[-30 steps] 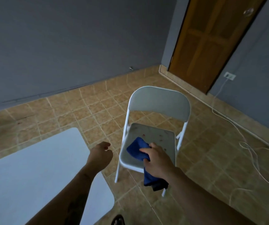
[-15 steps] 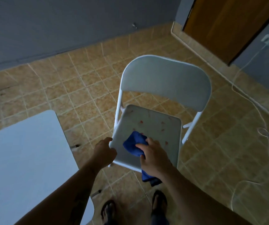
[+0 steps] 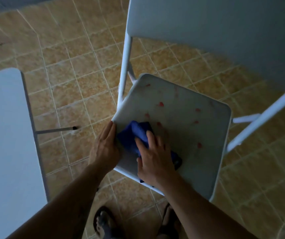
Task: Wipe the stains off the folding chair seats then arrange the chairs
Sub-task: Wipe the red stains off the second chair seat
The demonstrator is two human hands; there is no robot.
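A white folding chair stands open in front of me, its backrest [image 3: 224, 26] filling the upper right. Its grey seat [image 3: 195, 140] carries several small red stains [image 3: 160, 104]. My right hand [image 3: 155, 157] presses a blue cloth [image 3: 134, 133] flat onto the seat's near left part, and part of the cloth is hidden under the palm. My left hand [image 3: 104, 149] grips the seat's left edge, with the fingers curled along the rim.
A white table [image 3: 5, 135] stands at the left, with one thin leg [image 3: 55, 130] reaching toward the chair. The floor [image 3: 79, 69] is tan tile. My sandalled feet [image 3: 103, 223] show at the bottom, just below the seat's front edge.
My head has come much closer and lower over the seat. My left hand went from hanging free to holding the seat's left edge. The cloth now lies pressed on the seat.
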